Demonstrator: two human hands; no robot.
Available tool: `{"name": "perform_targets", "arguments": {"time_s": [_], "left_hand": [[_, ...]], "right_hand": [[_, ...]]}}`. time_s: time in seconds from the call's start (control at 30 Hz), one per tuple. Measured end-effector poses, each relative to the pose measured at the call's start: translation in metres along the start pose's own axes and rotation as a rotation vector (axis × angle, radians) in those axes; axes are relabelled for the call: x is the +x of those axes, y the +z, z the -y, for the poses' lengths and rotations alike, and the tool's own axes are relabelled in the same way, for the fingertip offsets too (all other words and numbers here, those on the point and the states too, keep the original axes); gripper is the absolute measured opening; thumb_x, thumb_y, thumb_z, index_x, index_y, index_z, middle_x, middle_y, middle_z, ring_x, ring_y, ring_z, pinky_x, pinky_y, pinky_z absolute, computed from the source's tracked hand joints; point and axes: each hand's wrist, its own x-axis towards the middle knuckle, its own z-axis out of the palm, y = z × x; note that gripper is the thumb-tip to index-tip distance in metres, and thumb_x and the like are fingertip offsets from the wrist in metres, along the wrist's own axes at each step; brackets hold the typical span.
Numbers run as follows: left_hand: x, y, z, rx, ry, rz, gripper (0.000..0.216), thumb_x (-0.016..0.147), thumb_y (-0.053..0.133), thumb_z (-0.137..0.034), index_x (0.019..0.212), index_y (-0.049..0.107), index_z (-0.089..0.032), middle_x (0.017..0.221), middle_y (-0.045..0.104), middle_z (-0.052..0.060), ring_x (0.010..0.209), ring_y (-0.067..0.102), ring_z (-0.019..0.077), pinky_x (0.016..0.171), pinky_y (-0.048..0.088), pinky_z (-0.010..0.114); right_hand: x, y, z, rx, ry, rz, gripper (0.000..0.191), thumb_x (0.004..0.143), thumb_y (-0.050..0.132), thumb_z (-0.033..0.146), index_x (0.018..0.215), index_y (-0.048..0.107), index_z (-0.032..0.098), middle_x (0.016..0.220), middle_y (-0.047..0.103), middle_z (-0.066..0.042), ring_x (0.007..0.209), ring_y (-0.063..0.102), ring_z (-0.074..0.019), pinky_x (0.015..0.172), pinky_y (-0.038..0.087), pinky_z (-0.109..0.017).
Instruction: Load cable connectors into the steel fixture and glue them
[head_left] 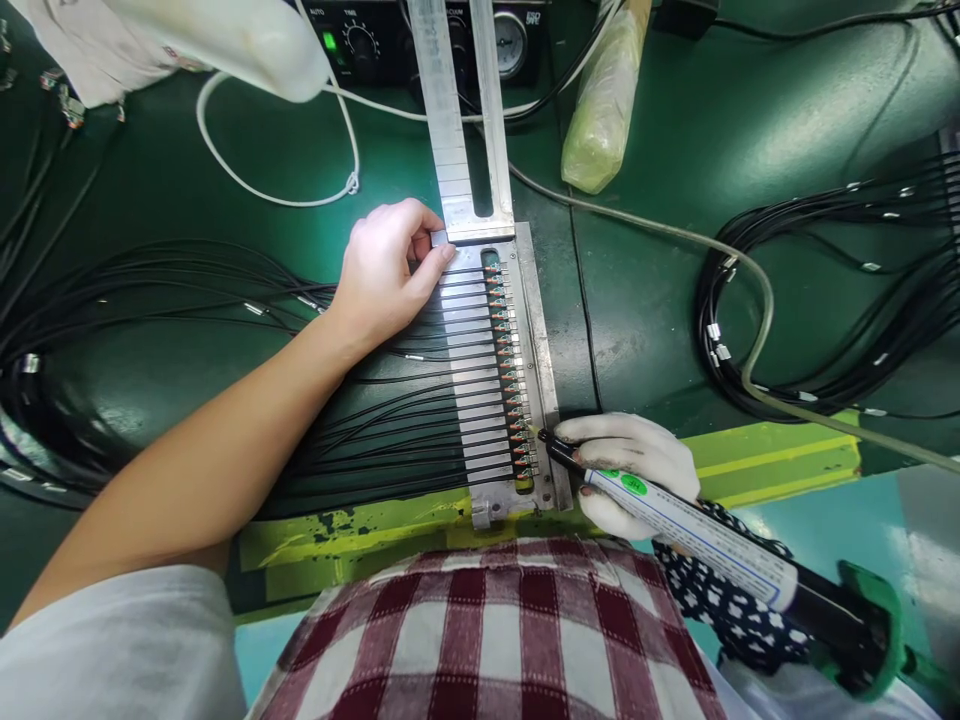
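A long metal fixture (541, 380) lies on the green bench and holds a row of several black cables with coloured wire ends (512, 375). My left hand (390, 270) is bare and rests on the fixture's top, its fingers pinched on a small metal clamp piece (439, 238). My right hand (634, 465) wears a white glove and grips a pen-like dispensing syringe (690, 525). The syringe's black tip touches the wire ends near the fixture's lower end.
Black cable bundles lie at left (112, 330) and right (825, 300). A metal rail (457, 110) runs up to a controller box (375, 40) with dials. A wrapped yellowish roll (604, 100) and a grey hose (757, 300) lie at the back.
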Motion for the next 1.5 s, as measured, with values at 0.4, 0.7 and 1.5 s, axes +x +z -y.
{"name": "perform_targets", "arguments": {"time_s": [0.4, 0.7, 1.5], "left_hand": [[0.002, 0.000, -0.003, 0.025, -0.030, 0.015, 0.041, 0.091, 0.053, -0.064, 0.092, 0.056, -0.023, 0.075, 0.056, 0.001, 0.080, 0.055, 0.0205, 0.077, 0.046, 0.043], [0.001, 0.004, 0.000, 0.014, -0.053, 0.041, 0.051, 0.092, 0.042, -0.073, 0.098, 0.054, -0.023, 0.080, 0.058, 0.001, 0.089, 0.055, 0.0213, 0.082, 0.040, 0.043], [0.000, 0.003, 0.001, 0.015, -0.053, 0.050, 0.051, 0.093, 0.040, -0.072, 0.100, 0.055, -0.024, 0.080, 0.060, 0.001, 0.095, 0.058, 0.0243, 0.084, 0.039, 0.046]], "right_hand": [[-0.002, -0.007, 0.015, -0.038, -0.023, 0.040, 0.016, 0.084, 0.066, 0.025, 0.097, 0.066, 0.016, 0.094, 0.077, -0.011, 0.082, 0.077, -0.0217, 0.070, 0.064, -0.030], [-0.006, -0.003, 0.011, -0.035, 0.012, 0.056, 0.022, 0.081, 0.069, 0.026, 0.102, 0.065, 0.019, 0.101, 0.077, -0.010, 0.085, 0.076, -0.0224, 0.069, 0.064, -0.031], [-0.008, -0.003, 0.011, -0.022, 0.019, 0.048, 0.023, 0.080, 0.069, 0.027, 0.101, 0.066, 0.021, 0.100, 0.077, -0.009, 0.082, 0.077, -0.0231, 0.070, 0.065, -0.033]]}}
